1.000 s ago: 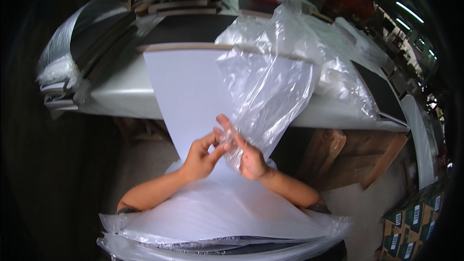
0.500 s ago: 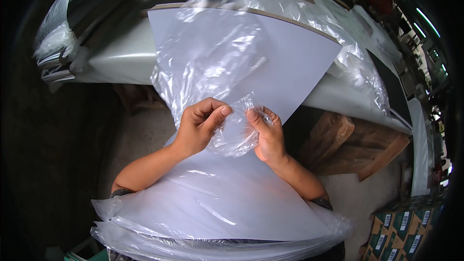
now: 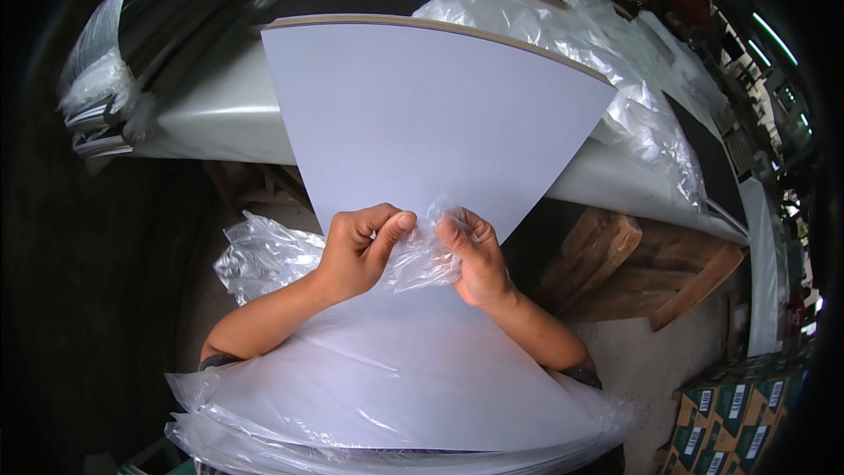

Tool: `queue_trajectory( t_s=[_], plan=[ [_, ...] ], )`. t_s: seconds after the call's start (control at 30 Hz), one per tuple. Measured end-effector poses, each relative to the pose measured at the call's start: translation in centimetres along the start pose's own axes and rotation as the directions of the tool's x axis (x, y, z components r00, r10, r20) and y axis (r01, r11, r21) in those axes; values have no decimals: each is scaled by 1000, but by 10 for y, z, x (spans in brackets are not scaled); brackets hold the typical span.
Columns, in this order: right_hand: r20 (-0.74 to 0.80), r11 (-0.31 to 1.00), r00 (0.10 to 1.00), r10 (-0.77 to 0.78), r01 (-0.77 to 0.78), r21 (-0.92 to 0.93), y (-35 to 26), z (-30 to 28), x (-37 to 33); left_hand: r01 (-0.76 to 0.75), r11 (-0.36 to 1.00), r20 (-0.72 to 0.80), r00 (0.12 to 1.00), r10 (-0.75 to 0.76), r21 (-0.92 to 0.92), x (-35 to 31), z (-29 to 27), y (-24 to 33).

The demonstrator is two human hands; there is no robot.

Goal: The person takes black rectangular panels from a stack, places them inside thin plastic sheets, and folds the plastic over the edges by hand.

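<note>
My left hand (image 3: 358, 248) pinches a clear plastic bag (image 3: 413, 266) between thumb and fingers. Just to its right, my right hand (image 3: 480, 255) grips the same gathered plastic, thumb uppermost. The rest of the crumpled film (image 3: 269, 253) trails out to the left, partly behind my left forearm. Below and beyond both hands lies a large white board (image 3: 431, 114), its far end showing a thin brown layered edge. Clear plastic film (image 3: 387, 387) covers its near end, lying across my front in loose folds.
Ahead runs a long table with a pale smooth covering (image 3: 220, 110), heaped with clear film (image 3: 633, 114) at right. Wooden supports (image 3: 659, 264) stand beneath it. Stacked sheets (image 3: 101, 127) sit at far left, and green and brown cartons (image 3: 725, 422) at lower right.
The plastic film that stood over the board has dropped down to the left, uncovering the white surface. Both hands have come slightly lower, still gripping the gathered plastic.
</note>
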State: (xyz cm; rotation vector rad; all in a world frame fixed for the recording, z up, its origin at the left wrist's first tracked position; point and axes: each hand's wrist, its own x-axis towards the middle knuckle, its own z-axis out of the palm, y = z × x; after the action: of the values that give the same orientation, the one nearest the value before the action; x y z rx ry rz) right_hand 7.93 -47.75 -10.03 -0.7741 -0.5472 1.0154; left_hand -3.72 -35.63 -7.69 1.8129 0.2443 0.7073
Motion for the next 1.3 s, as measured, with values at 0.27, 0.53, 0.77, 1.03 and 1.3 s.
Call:
queue_trajectory(
  t_s=[0.27,0.53,0.77,1.03,1.3],
  plan=[
    [273,970,961,-33,-35,242,-3,-10,-3,76,989,-1,997,-77,-124,16,-13,0],
    [21,959,959,282,-283,24,-22,10,-1,-32,997,-69,997,27,-73,13,-13,4],
    [14,991,993,120,-121,60,-6,-7,2,-96,995,-14,995,97,37,7,-7,4],
    [-85,1000,996,18,-20,-22,-9,-7,-1,27,998,52,998,-24,-60,5,-4,5],
    [-98,998,993,63,-65,-24,-8,0,-2,-194,977,-10,981,196,87,5,-1,-1]
  ],
)
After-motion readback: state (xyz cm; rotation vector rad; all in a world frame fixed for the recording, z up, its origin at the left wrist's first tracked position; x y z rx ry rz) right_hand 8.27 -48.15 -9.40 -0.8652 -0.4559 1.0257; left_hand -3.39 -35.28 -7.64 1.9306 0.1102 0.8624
